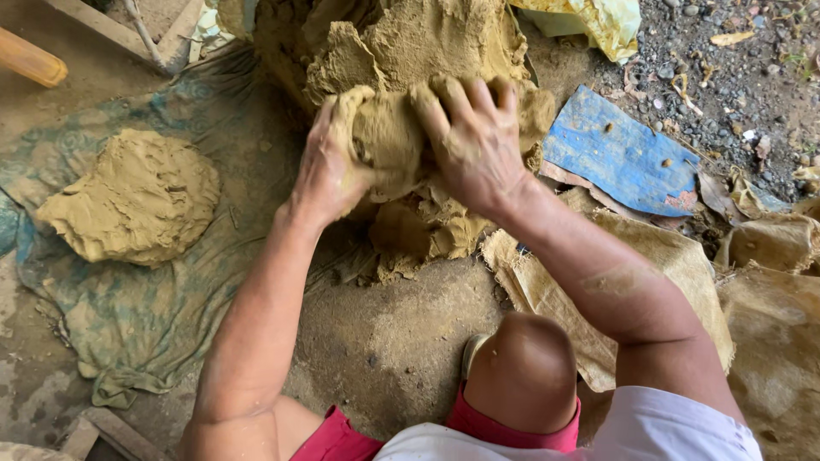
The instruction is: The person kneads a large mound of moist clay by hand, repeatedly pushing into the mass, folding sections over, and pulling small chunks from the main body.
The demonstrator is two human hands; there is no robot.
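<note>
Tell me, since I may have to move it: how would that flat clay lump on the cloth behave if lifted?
The flat clay lump looks soft and torn-edged, so it would probably sag or break apart. Likely heavy and sticky too: the same clay smears the left hand and right hand.

Flat clay slab [132, 198] on teal cloth [145, 324], blue board [622, 154] — burlap sack [675, 265]

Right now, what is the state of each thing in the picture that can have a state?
Left hand: smeared with clay, closed in a grip on the lump.
Right hand: smeared with clay, fingers spread, pressing on the lump.
Clay lump: soft, held between both hands, partly pulled from the pile.
Clay pile: large, rough, torn.
Clay mound: apart on the cloth, untouched.
Cloth: spread out, wrinkled, dirty.
Blue board: flat, worn.
Sack: flat, frayed.
</note>
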